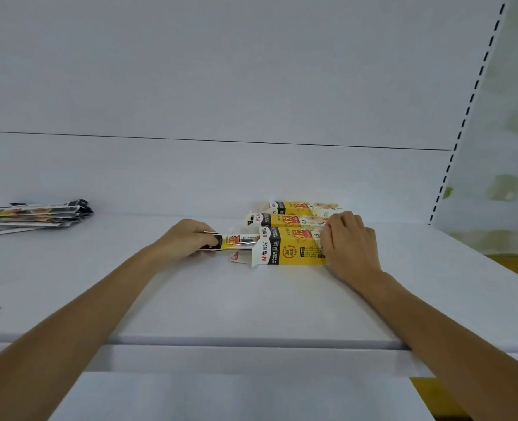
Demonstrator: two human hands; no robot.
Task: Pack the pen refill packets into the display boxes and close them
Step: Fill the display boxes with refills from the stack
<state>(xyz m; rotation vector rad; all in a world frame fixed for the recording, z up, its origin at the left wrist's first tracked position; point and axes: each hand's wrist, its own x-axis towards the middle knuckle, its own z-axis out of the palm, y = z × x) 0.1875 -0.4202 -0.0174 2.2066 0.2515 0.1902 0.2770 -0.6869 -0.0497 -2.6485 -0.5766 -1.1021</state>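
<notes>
The white shelf (251,299) holds three yellow display boxes (294,247) lying on their sides, one behind another. The nearest box has its left end flaps open. Far to the left of the boxes lies a flat pile of refill packets (29,217).

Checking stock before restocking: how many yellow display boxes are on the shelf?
3: nearest box, open-ended, under the right hand; middle box behind it; far box by the wall. More may be hidden.
</notes>
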